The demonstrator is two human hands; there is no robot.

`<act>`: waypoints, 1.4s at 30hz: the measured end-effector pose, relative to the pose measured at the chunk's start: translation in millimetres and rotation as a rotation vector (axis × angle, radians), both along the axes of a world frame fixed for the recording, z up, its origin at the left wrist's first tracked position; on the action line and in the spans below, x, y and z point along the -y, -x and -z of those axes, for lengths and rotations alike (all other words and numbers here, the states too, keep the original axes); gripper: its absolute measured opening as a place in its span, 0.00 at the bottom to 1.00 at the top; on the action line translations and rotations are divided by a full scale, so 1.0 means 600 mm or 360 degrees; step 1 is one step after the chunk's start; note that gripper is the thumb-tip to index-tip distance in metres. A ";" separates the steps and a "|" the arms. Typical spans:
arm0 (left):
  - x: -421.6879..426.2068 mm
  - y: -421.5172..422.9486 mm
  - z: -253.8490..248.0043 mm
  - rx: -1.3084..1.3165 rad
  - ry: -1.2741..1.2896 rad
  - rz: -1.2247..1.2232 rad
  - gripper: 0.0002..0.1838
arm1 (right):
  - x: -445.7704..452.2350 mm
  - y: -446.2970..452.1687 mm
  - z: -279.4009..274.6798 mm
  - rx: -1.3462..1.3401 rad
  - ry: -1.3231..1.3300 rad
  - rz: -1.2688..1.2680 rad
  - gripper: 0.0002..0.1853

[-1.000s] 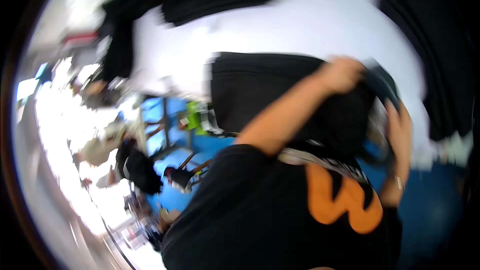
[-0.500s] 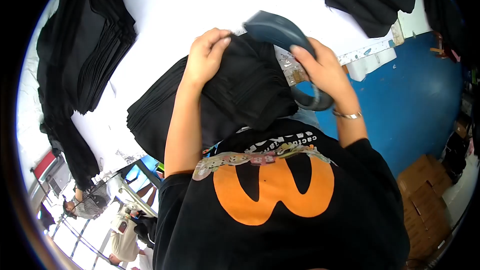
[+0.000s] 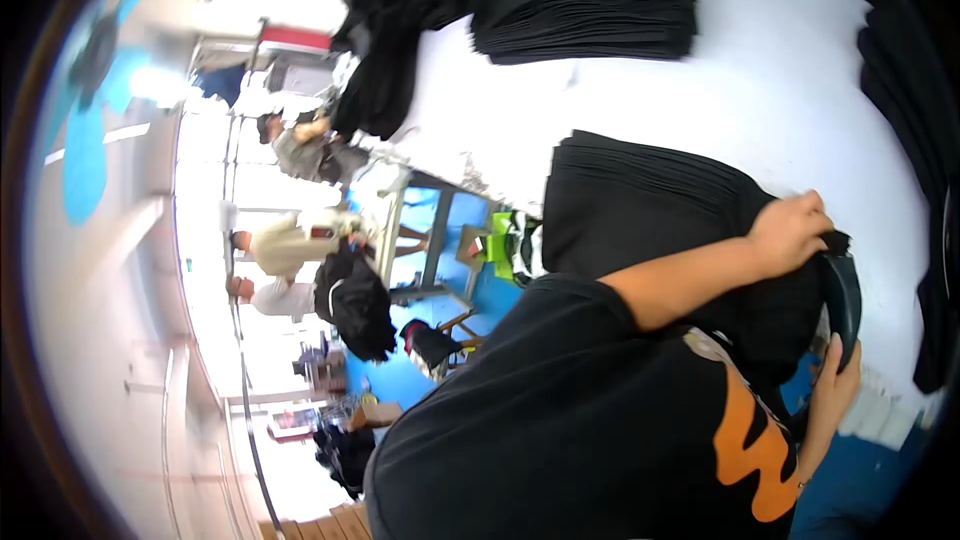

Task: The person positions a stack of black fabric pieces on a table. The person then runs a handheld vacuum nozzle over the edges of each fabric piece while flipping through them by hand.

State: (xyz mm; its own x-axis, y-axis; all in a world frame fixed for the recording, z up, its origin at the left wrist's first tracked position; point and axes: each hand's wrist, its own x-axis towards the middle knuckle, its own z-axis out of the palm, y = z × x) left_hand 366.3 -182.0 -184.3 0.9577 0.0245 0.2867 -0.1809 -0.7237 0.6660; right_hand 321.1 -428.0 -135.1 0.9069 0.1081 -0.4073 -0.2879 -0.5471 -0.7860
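Note:
My left hand (image 3: 788,238) is closed at the right end of a stack of folded black cloth (image 3: 640,210), pinching its edge. The stack lies on the white tabletop (image 3: 780,110). In my right hand (image 3: 832,395) is a dark, curved handheld tool (image 3: 843,300), gripped at its lower part. The tool's upper end meets the cloth edge close to my left fingertips. My forearm and black shirt hide part of the stack.
Another black cloth pile (image 3: 590,10) lies farther back. More black cloth hangs at the right edge (image 3: 905,140). Several people are at the left, one in a beige shirt (image 3: 285,245). A green box (image 3: 497,248) stands by the table; a blue fan (image 3: 95,60) is at upper left.
The view has swung left, bringing the room and people in. The dark tool has come down from above the cloth to its edge beside my left fingers.

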 end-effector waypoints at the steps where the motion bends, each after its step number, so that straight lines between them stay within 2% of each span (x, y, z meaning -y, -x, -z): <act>1: 0.002 -0.003 0.003 0.0091 0.0155 0.0007 0.13 | -0.009 -0.008 -0.006 0.0040 0.0085 0.0038 0.21; 2: -0.005 -0.007 0.002 0.0104 0.0151 -0.0027 0.13 | -0.016 -0.034 -0.004 0.0103 0.0058 -0.0067 0.27; 3: -0.013 -0.011 -0.003 0.0073 0.0171 0.0004 0.12 | -0.021 -0.056 0.008 0.0115 0.0059 -0.0098 0.27; 5: 0.013 -0.006 0.014 0.0095 0.0123 0.0023 0.12 | 0.007 -0.078 0.069 0.0606 -0.0022 -0.0123 0.23; 6: 0.009 -0.009 0.013 0.0103 0.0158 0.0031 0.12 | -0.003 -0.068 0.021 0.0380 0.0074 -0.0117 0.23; 8: 0.004 -0.008 0.014 0.0119 0.0242 0.0044 0.11 | 0.014 -0.031 0.042 0.0466 0.0105 -0.0160 0.24; 11: 0.000 -0.010 0.024 0.0070 0.0314 0.0047 0.09 | 0.001 -0.030 0.025 0.0293 0.0135 -0.0092 0.25; 13: -0.004 -0.010 0.025 0.0067 0.0339 0.0075 0.08 | -0.013 -0.079 0.023 0.0530 0.0217 -0.0341 0.26; 14: -0.007 -0.011 0.025 0.0080 0.0333 0.0089 0.07 | -0.024 -0.099 0.006 0.0236 0.0347 -0.0293 0.26; 19: -0.007 -0.007 0.032 0.0097 0.0312 0.0107 0.06 | -0.013 -0.030 -0.021 0.0297 0.0034 -0.0092 0.25; 21: -0.003 -0.012 0.036 0.0118 0.0235 0.0141 0.07 | -0.036 -0.029 -0.030 -0.0035 0.0231 -0.0133 0.25; 22: -0.003 -0.015 0.033 -0.0012 0.0323 0.0015 0.07 | -0.036 -0.050 -0.016 0.0257 0.0241 -0.0326 0.26; 24: -0.012 -0.020 0.015 -0.0259 0.0599 -0.0106 0.07 | -0.038 -0.067 -0.006 0.0346 0.0217 -0.0355 0.26; 25: -0.017 -0.016 0.008 -0.0255 0.0593 -0.0110 0.07 | -0.040 -0.072 -0.005 0.0428 0.0196 -0.0379 0.26; 26: -0.022 -0.012 0.003 -0.0283 0.0576 -0.0017 0.07 | -0.038 -0.057 -0.009 0.0429 0.0190 -0.0384 0.26; 29: -0.029 -0.008 0.010 -0.0272 0.0519 0.0112 0.07 | -0.026 -0.012 -0.017 0.0316 0.0113 -0.0051 0.26; 31: -0.021 -0.009 0.018 -0.0230 0.0505 0.0163 0.06 | -0.018 -0.025 -0.013 0.0382 0.0354 -0.0296 0.26; 33: -0.026 -0.014 0.013 -0.0317 0.0541 0.0127 0.05 | -0.028 -0.072 -0.007 0.0239 0.0346 -0.0309 0.26; 35: -0.037 -0.005 -0.005 -0.0309 0.0522 0.0190 0.06 | -0.031 -0.078 -0.013 0.0097 0.0320 -0.0318 0.27; 37: -0.057 0.014 -0.038 -0.0162 0.0179 0.0522 0.08 | -0.021 -0.051 -0.026 0.0236 0.0381 -0.0233 0.26; 38: -0.062 0.017 -0.038 -0.0168 0.0188 0.0528 0.08 | -0.010 -0.038 -0.014 0.0228 0.0389 -0.0228 0.26; 40: -0.061 0.027 -0.027 -0.0328 -0.0155 0.0582 0.13 | 0.001 -0.014 0.002 0.0385 0.0440 -0.0231 0.25; 41: -0.049 0.027 -0.025 -0.0333 -0.0134 0.0590 0.13 | 0.005 -0.010 0.004 0.0432 0.0467 -0.0234 0.25; 42: -0.035 0.017 -0.029 -0.0483 -0.0200 0.0395 0.14 | -0.019 -0.028 -0.009 0.0436 0.0386 -0.0239 0.25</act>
State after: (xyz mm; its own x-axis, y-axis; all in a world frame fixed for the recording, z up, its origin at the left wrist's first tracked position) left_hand 355.8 -160.9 -167.0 0.9717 -0.2350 -0.0235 -0.1691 -0.7618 0.6254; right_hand 337.8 -416.4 -129.5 0.9669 0.1783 -0.1826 0.0120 -0.7463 -0.6655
